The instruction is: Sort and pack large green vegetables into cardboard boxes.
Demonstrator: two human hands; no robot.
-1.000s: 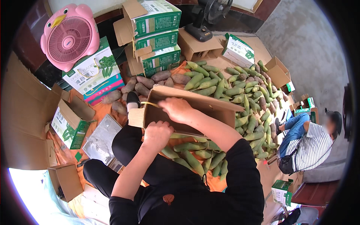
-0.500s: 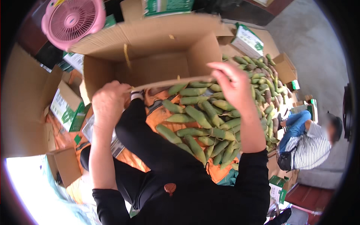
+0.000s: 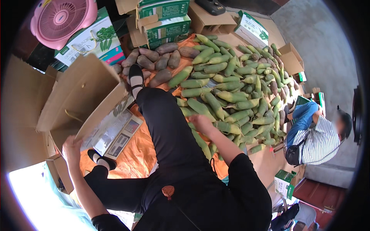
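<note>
My left hand grips the lower edge of an open brown cardboard box that is tilted on its side at my left, over a flat scale. My right hand hangs free by my right thigh, fingers loosely apart, just above the green corn cobs heaped on the orange sheet. I sit with black-trousered legs stretched out, one shoe toward the pile.
Brownish tubers lie beyond my foot. Green-and-white printed cartons are stacked at the back, with a pink fan at the top left. Another person in a striped shirt sits at the right. Flat cardboard stands at the left.
The box was held up in front of me with both hands. It has now swung down to my left, my right hand has let go and dropped toward the corn.
</note>
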